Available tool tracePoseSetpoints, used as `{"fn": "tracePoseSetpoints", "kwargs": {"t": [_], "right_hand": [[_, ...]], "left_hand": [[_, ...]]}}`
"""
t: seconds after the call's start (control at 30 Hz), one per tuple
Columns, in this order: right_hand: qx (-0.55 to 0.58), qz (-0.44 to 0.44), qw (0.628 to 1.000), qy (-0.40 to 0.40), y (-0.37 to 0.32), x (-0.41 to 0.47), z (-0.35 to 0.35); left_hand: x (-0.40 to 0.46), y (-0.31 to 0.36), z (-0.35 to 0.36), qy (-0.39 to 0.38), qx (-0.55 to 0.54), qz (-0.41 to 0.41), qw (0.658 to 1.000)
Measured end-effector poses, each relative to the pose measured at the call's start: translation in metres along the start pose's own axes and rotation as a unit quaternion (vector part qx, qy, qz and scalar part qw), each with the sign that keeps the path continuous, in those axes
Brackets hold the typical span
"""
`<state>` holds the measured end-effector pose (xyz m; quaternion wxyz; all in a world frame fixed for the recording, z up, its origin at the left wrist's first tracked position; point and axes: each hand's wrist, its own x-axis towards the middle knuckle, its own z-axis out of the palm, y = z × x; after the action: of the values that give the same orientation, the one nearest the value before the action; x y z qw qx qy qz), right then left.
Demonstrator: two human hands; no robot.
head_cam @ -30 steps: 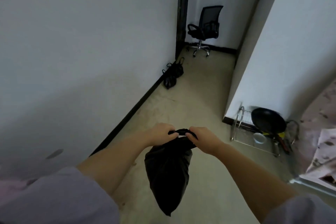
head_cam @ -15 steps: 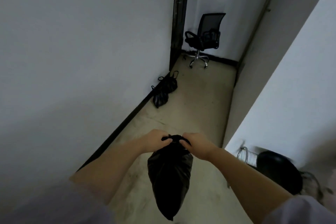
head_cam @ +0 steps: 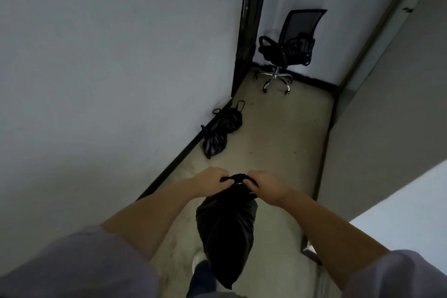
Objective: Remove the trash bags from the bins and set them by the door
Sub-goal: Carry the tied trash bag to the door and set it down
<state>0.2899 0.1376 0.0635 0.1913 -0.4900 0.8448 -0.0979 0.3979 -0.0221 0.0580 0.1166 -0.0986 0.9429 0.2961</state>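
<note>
Over the last second the two tied bags [head_cam: 223, 129] by the door frame [head_cam: 250, 26] have drawn nearer; left hand [head_cam: 212, 180] and right hand [head_cam: 264, 185] still curl their fingers round the hanging trash bag [head_cam: 226, 234] neck, so set-down looks close

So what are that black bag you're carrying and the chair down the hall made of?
The carried bag looks like thin black plastic film: it sags and creases where the left hand and right hand gather its neck. The chair seems to have a see-through dark mesh back and a shiny, probably chromed metal, star base; its seat material is too dark to tell.
</note>
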Motion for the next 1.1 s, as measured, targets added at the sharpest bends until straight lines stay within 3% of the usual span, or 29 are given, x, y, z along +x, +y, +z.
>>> {"fn": "tracePoseSetpoints", "kwargs": {"t": [0.33,0.53,0.87,1.0,1.1], "right_hand": [[0.03,-0.004,0.999,-0.041,0.023,0.182,-0.038],[0.066,-0.02,0.996,-0.053,0.04,0.309,-0.045],[0.123,-0.076,0.978,-0.153,0.056,0.494,0.02],[0.115,-0.062,0.976,-0.175,0.066,0.553,0.081],[0.102,-0.061,0.98,-0.16,0.081,0.593,0.133]], "left_hand": [[0.133,-0.095,-0.086,-0.049,-0.025,-0.065,0.996],[0.214,-0.165,-0.125,-0.002,-0.037,-0.131,0.991],[0.319,-0.302,-0.14,-0.02,-0.056,-0.245,0.968],[0.351,-0.367,-0.136,-0.017,0.034,-0.23,0.972],[0.365,-0.42,-0.121,-0.009,0.238,-0.183,0.954]]}}
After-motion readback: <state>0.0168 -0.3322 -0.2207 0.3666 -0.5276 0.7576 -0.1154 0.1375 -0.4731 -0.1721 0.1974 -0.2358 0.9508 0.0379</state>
